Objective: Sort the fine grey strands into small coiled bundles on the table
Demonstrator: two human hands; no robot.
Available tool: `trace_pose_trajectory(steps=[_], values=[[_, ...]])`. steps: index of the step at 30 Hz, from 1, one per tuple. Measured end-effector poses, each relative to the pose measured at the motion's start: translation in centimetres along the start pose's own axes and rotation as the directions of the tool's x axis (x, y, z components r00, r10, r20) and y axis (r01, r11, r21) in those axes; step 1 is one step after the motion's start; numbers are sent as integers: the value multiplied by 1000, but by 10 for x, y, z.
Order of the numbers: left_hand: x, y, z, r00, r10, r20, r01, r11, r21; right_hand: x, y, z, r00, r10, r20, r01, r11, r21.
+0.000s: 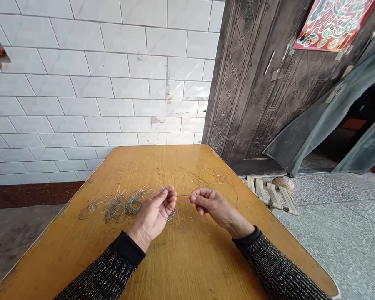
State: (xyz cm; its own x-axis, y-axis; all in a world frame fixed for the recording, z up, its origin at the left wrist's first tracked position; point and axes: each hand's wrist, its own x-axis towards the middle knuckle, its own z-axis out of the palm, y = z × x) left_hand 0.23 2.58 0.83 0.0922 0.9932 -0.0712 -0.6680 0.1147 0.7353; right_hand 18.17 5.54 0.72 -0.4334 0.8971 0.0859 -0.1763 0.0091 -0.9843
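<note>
Over the middle of the wooden table my two hands face each other, a short gap apart. A thin copper-coloured wire spans that gap. My left hand pinches one side of it between thumb and fingers, and my right hand pinches the other. Coils of grey wire lie on the table left of my left hand, with part of another coil showing behind that hand. Beyond my right hand are loose, tangled strands of thin brownish wire.
A white tiled wall stands at the table's far end. To the right are a dark carved door and a grey curtain. A low stool with striped straps sits on the floor beside the table's right edge.
</note>
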Motion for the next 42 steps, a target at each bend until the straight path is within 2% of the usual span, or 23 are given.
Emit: trace_pose_trajectory(steps=[2, 5, 9, 15, 22, 28, 31, 35, 39, 42], values=[[1, -4, 0, 999, -27, -33, 24, 997, -79, 0, 6, 8, 1000, -11, 12, 11, 1000, 12], [-3, -9, 4, 998, -66, -24, 63, 992, -106, 0, 11, 15, 997, -76, -3, 76, 996, 44], [-11, -15, 8, 993, -114, 21, 116, 990, -78, 0, 15, 15, 990, -124, -63, 130, 985, 111], [-12, -15, 8, 992, -115, 44, 116, 993, -36, -4, 13, 19, 985, -152, -75, 163, 973, 162], [-7, -15, 4, 997, -82, -10, 81, 996, -48, -8, 5, 22, 987, -163, -7, 160, 957, 244], [-10, -14, 7, 999, 34, 23, -36, 992, 117, -6, 8, 25, 985, -160, -70, 174, 940, 295], [-11, -14, 7, 995, 95, 44, -103, 964, 244, -4, 10, 24, 983, -153, -100, 171, 965, 201], [-12, -12, 7, 987, 159, 33, -159, 905, 395, -3, 11, 22, 973, -195, -124, 191, 981, -39], [-14, -10, 9, 983, 183, 18, -165, 834, 526, -4, 12, 22, 963, -229, -140, 190, 950, -247], [-14, -9, 10, 978, 201, 50, -192, 785, 588, -6, 14, 21, 954, -274, -121, 205, 891, -406]])
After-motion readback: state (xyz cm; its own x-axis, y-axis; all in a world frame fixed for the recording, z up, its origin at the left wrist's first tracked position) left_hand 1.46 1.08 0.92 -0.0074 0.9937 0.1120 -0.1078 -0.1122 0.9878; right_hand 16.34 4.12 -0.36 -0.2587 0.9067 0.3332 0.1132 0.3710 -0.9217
